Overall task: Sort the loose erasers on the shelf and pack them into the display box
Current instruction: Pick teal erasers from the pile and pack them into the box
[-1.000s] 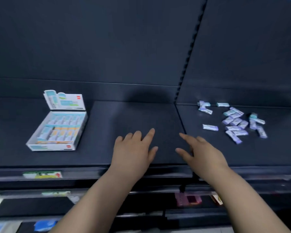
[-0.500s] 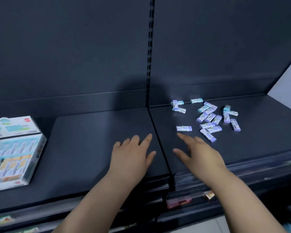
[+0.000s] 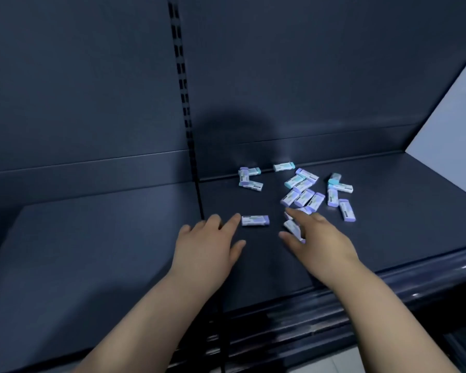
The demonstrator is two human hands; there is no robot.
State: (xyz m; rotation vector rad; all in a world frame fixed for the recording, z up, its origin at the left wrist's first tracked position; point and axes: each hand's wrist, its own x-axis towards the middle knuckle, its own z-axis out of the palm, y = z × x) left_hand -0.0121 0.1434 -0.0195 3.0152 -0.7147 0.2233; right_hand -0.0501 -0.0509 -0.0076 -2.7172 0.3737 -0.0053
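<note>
Both hands are released, palms down, fingers straight and slightly spread; neither grasps anything.

1. Left hand (image 3: 210,243): positioned low over the shelf (image 3: 105,251), just right of the seam between the two shelf boards. Its index fingertip lies just beside the left end of a single eraser (image 3: 254,220); contact cannot be confirmed.
2. Single eraser: lies flat, long side across the view, purple cap to the right, between the two hands and apart from the other erasers.
3. Right hand (image 3: 320,238): extended over the near edge of the main cluster of erasers (image 3: 304,195). Its fingers partly cover two erasers at that edge, one showing beside the thumb (image 3: 293,227).
4. Remaining erasers: all loose on the right shelf board, white with purple or teal ends, lying at mixed angles. Three sit near the back edge (image 3: 249,180), one lies against the back panel (image 3: 283,166), and a further few lie to the right of the cluster (image 3: 339,195).

Surface and surroundings: the shelf is dark blue-grey and matt. A slotted upright (image 3: 183,103) divides the dark back panel (image 3: 78,76), which carries a soft shadow (image 3: 240,130). A glossy front rail (image 3: 388,286) edges the shelf. A pale panel (image 3: 455,130) stands at the far right.
</note>
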